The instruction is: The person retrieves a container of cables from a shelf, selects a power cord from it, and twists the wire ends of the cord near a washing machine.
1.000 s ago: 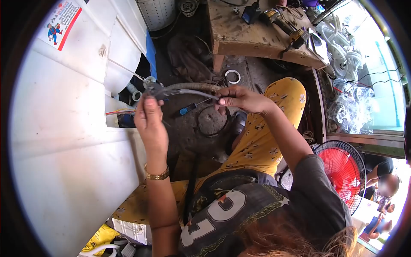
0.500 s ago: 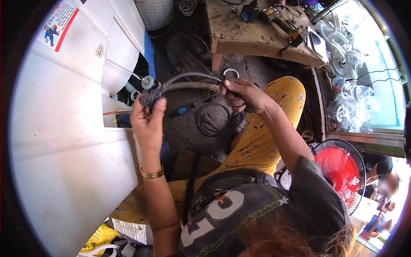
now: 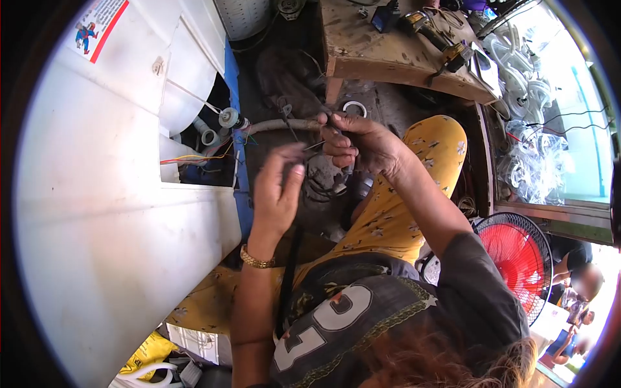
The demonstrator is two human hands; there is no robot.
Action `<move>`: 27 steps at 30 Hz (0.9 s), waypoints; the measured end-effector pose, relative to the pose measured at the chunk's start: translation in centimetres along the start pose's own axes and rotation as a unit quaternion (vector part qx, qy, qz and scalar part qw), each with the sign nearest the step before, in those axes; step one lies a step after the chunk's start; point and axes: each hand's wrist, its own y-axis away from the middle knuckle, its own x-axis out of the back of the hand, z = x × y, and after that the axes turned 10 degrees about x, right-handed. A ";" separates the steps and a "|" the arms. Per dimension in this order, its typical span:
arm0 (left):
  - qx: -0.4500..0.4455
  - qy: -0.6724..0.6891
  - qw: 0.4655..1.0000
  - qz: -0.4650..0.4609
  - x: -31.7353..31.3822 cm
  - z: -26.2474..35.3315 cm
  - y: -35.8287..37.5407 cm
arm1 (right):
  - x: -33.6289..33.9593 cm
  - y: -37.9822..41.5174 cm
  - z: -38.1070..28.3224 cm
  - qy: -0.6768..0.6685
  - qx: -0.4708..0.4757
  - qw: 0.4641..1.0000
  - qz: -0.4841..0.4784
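My right hand [image 3: 365, 143] is closed, thumb against fingers, on a thin dark cable [image 3: 315, 102] near the middle of the view. My left hand [image 3: 277, 194] is just left of it. Its thumb and fingers look apart with nothing visible between them, though the fingertips are blurred. A small dark looped end [image 3: 284, 108] shows above the left fingers, and I cannot make out what it belongs to. Behind both hands runs a grey corrugated hose [image 3: 278, 125] from the white plastic appliance body [image 3: 97, 194]. A thin metal shaft [image 3: 315, 145] shows between the hands.
Coloured wires [image 3: 194, 158] and a round fitting [image 3: 228, 118] show at the appliance's opening. On the wooden bench [image 3: 381, 61] lies a yellow-black power drill [image 3: 453, 55]. A white ring [image 3: 354, 108] is on the floor. A red fan [image 3: 514, 262] stands at right, with people beyond.
My left hand has let go of the dark plug-like part and moved right, towards my right hand. The dark cable no longer arches between the hands. The view has shifted slightly.
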 end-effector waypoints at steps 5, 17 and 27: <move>0.039 0.170 0.978 -0.116 -1.6 0.4 0.7 | -1.3 -1.2 0.5 0.082 0.041 0.996 0.006; 0.084 0.039 0.980 -0.179 1.2 -3.8 0.5 | -5.2 -2.4 -4.8 0.200 0.258 0.942 0.080; 0.137 0.182 0.970 -0.081 0.6 3.5 -0.6 | -4.0 -3.0 2.6 0.272 0.234 0.932 0.045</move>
